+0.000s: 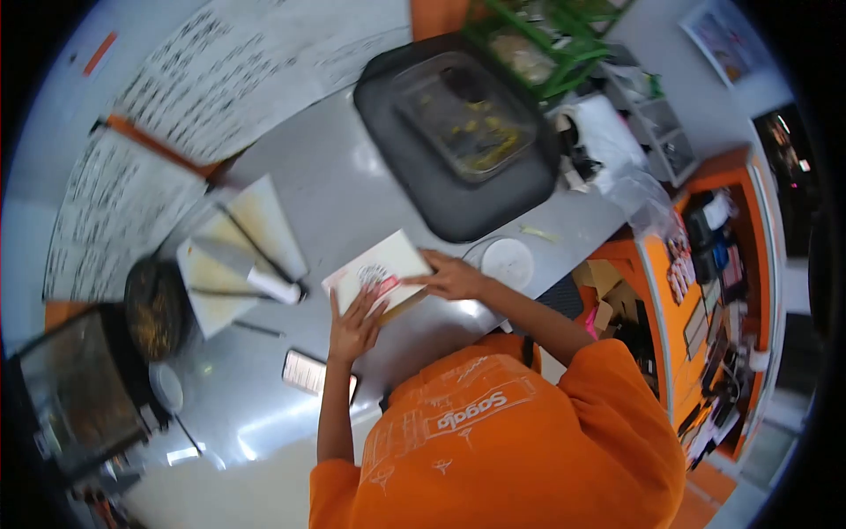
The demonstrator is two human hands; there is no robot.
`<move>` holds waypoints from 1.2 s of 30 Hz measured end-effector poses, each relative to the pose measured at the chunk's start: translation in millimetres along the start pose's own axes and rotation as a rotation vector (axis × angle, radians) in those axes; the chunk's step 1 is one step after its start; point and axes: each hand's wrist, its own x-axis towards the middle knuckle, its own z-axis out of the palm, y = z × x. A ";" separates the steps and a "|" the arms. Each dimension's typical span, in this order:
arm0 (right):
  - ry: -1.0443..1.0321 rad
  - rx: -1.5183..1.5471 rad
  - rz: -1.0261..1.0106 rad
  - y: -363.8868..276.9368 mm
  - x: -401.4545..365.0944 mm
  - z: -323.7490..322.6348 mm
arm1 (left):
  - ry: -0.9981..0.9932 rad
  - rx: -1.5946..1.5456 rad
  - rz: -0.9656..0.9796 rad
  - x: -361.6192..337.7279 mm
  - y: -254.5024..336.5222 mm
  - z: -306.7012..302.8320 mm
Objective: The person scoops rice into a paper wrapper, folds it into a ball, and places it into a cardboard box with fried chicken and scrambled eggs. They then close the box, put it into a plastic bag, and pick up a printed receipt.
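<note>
A white cardboard food box [379,257] with dark and red print on its lid lies on the metal worktop in front of me, looking closed. My left hand [355,326] grips its near left part, thumb along the side and fingers over the lid. At the right end, my right hand [451,276] holds the box, with one finger stretched across the lid and others by the edge. A round white-lidded tub [507,264] stands just right of my right hand. Nearest my left forearm lies a phone [304,371] with a lit screen.
A white-handled knife [273,285] and dark tongs-like rods lie on a cutting board [280,220] at left. Beside it are a dark bowl [145,339] and a glass-sided case [84,383]. A large black tray [423,207] bears a clear container [480,172] with yellowish bits.
</note>
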 end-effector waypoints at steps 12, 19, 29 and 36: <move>0.138 -0.237 0.149 -8.2 -26.4 -85.8 | 0.303 0.135 -0.043 -3.7 7.8 43.3; 0.758 -0.273 1.050 210.1 -164.5 -241.2 | 0.282 0.156 -0.159 0.3 20.4 47.5; 0.655 0.802 1.188 214.3 -169.5 -257.1 | 0.361 0.042 -0.125 23.3 57.5 26.4; 0.832 1.081 0.684 208.7 -225.3 -211.3 | 0.316 0.046 -0.179 19.4 59.1 27.5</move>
